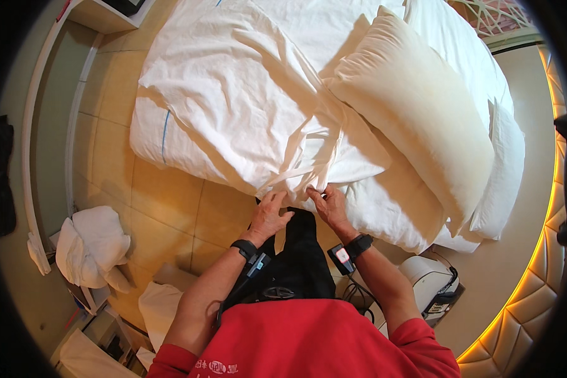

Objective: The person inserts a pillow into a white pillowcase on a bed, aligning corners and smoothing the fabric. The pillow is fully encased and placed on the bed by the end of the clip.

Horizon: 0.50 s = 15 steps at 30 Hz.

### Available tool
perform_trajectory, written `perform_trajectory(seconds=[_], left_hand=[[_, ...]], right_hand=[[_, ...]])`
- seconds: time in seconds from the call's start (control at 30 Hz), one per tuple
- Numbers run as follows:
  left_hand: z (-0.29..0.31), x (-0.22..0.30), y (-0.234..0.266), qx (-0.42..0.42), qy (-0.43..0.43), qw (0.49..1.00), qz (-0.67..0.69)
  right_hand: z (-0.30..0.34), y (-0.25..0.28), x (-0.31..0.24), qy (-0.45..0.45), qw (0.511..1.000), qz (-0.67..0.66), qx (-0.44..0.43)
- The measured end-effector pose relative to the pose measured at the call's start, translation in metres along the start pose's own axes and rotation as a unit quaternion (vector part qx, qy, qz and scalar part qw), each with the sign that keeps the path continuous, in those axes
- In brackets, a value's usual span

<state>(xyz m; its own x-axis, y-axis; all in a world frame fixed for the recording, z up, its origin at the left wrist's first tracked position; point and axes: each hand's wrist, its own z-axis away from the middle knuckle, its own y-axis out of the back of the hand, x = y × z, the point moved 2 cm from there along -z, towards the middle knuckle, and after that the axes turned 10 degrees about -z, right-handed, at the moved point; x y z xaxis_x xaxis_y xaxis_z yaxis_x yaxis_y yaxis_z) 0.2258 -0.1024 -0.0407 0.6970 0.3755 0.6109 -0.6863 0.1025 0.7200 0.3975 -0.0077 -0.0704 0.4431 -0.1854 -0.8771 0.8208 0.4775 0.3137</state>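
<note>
White fabric everywhere on this one: a big loose sheet (227,88) spread over the bed (394,223), with its gathered edge right at the near side where the hands are. Long axis looks diagonal to me, the main folds running from the hands up toward the upper left, and the bunched end pointing back at the person. A few narrow strips of it cross just past the fingertips.

Container-wise, a pale open cabinet (104,16) at top left has something dark in it, and a low shelf unit (110,321) at bottom left has a dark item inside too, too small to make out.

So the sheet is directly ahead of both hands and touching them. They're near each other but apart: right hand (331,206) has thumb and fingers pinched on the edge, left hand (269,217) has its fingertips against the cloth with the thumb sticking out, can't tell if it's actually gripping. Plump pillow (416,101) lies slanted on the bed, off to the right of the sheet
</note>
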Motion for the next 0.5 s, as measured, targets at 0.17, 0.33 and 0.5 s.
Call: perform_trajectory(seconds=[0.17, 0.33, 0.5], left_hand=[[0.0, 0.024, 0.0, 0.101, -0.025, 0.995, -0.006], [-0.003, -0.002, -0.012, 0.137, 0.029, 0.99, -0.013], [0.0, -0.05, -0.016, 0.154, 0.2, 0.967, 0.034]], right_hand=[[0.013, -0.003, -0.023, -0.224, 0.899, -0.372, -0.049], [0.01, -0.003, -0.026, -0.203, 0.892, -0.398, -0.067], [0.005, -0.007, -0.009, -0.04, 0.959, -0.274, -0.061]])
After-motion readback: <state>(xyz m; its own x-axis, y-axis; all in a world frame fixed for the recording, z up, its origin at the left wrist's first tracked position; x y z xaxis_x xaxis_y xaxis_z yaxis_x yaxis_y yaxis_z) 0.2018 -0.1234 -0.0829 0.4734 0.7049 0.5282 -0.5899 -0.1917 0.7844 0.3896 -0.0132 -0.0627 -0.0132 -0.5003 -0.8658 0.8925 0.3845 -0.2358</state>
